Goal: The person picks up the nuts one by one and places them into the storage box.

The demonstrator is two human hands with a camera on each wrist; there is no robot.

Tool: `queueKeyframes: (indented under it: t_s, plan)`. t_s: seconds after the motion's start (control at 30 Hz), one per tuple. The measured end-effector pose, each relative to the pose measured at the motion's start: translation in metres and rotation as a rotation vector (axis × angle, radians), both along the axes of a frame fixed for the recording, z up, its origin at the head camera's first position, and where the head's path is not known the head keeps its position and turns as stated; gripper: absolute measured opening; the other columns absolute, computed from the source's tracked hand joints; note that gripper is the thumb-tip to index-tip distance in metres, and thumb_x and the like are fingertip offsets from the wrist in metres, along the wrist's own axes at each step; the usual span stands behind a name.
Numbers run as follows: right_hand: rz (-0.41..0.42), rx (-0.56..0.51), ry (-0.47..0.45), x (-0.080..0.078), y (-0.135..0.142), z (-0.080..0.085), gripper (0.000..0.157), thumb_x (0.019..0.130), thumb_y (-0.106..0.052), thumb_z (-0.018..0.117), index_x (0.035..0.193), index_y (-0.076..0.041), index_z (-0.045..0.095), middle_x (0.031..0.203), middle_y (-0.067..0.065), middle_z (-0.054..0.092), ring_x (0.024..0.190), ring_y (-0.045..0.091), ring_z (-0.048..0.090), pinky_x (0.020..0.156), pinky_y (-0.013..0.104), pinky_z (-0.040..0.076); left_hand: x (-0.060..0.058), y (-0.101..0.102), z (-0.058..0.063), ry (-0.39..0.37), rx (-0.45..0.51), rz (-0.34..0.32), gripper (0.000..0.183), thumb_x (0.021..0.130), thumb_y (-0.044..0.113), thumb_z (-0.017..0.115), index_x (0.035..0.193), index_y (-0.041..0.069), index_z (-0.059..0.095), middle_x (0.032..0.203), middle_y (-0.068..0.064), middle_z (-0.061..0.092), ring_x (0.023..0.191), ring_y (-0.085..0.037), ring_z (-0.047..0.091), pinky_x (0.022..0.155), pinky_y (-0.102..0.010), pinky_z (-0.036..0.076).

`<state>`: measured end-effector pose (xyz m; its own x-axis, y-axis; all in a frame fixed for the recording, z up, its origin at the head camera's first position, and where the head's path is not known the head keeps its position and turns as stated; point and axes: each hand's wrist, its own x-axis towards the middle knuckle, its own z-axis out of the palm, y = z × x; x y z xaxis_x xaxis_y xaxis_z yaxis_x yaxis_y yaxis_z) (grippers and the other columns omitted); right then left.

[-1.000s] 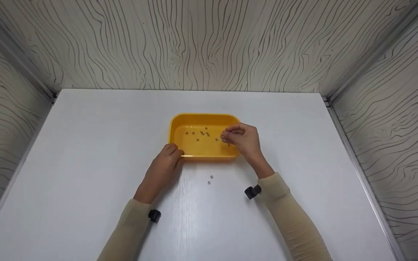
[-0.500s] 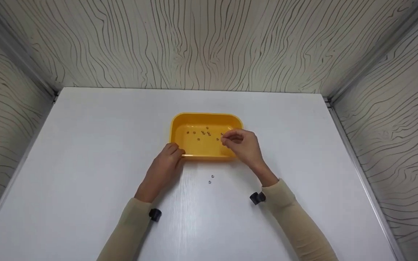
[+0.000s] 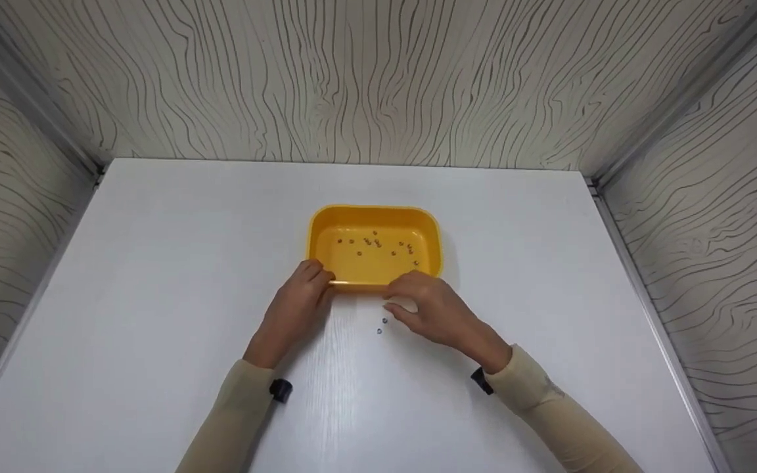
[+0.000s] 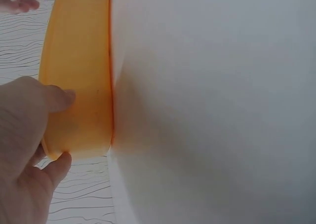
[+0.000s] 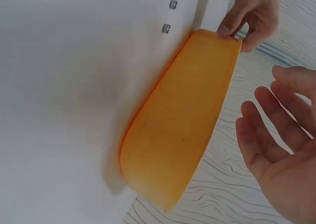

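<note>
A yellow plastic bin [image 3: 365, 270] stands on the white table with several small metal nuts [image 3: 359, 253] scattered over its floor. My left hand [image 3: 296, 295] grips its near left corner; the thumb [image 4: 61, 99] lies along the outer wall in the left wrist view. Over the near right rim hovers my right hand [image 3: 434, 312], fingers apart and relaxed, with nothing in its grasp in the right wrist view. Two loose nuts lie on the table just in front of the bin, a nearer nut [image 3: 379, 332] and a farther nut [image 3: 384, 320], close to the right thumb.
The white table [image 3: 155, 276] meets a wood-grain patterned wall [image 3: 378, 85] at the back. Similar panels with grey metal edging flank it on both sides. Each sleeve carries a black wrist camera, such as the left camera [image 3: 280, 390].
My right hand has come from above the bin's right side toward me, to its near rim, and its fingers have parted. More nuts show at the bin's right. The left hand keeps its grip.
</note>
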<state>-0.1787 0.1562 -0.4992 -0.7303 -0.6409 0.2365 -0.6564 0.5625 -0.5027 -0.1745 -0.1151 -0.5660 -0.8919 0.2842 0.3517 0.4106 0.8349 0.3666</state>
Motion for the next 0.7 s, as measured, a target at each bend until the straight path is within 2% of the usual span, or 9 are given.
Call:
queueKeyframes:
  t_s: [0.1, 0.27, 0.53, 0.7]
  plan:
    - [0.083, 0.116, 0.074, 0.004, 0.0, -0.003, 0.012, 0.095, -0.014, 0.077, 0.107, -0.013, 0.079, 0.101, -0.002, 0.079, 0.096, 0.014, 0.073, 0.087, 0.033, 0.062, 0.0, 0.001, 0.0, 0.006, -0.003, 0.005, 0.017, 0.101, 0.017, 0.071, 0.116, 0.009, 0.072, 0.114, -0.003, 0.066, 0.107, -0.018, 0.059, 0.099, -0.031, 0.058]
    - [0.158, 0.205, 0.146, 0.003, -0.002, -0.011, 0.014, 0.091, -0.004, 0.078, 0.104, -0.009, 0.08, 0.095, 0.0, 0.079, 0.086, 0.016, 0.073, 0.081, 0.032, 0.062, -0.001, 0.001, 0.0, 0.004, -0.03, 0.009, 0.017, 0.102, 0.019, 0.07, 0.115, 0.008, 0.071, 0.114, -0.003, 0.065, 0.109, -0.018, 0.059, 0.1, -0.031, 0.058]
    - [0.239, 0.315, 0.208, -0.005, -0.007, -0.023, 0.017, 0.092, -0.001, 0.075, 0.102, -0.011, 0.084, 0.094, -0.001, 0.082, 0.081, 0.011, 0.073, 0.078, 0.025, 0.063, 0.0, 0.001, 0.0, 0.008, -0.031, 0.007, 0.018, 0.102, 0.019, 0.07, 0.117, 0.008, 0.071, 0.115, -0.003, 0.066, 0.109, -0.018, 0.06, 0.101, -0.031, 0.058]
    - [0.267, 0.383, 0.21, -0.007, -0.01, -0.028, 0.018, 0.093, -0.003, 0.075, 0.104, -0.014, 0.085, 0.095, -0.002, 0.083, 0.074, 0.008, 0.068, 0.074, 0.02, 0.061, 0.0, 0.002, 0.0, 0.008, -0.043, 0.006, 0.018, 0.103, 0.019, 0.069, 0.118, 0.008, 0.071, 0.117, -0.003, 0.066, 0.11, -0.018, 0.06, 0.103, -0.031, 0.058]
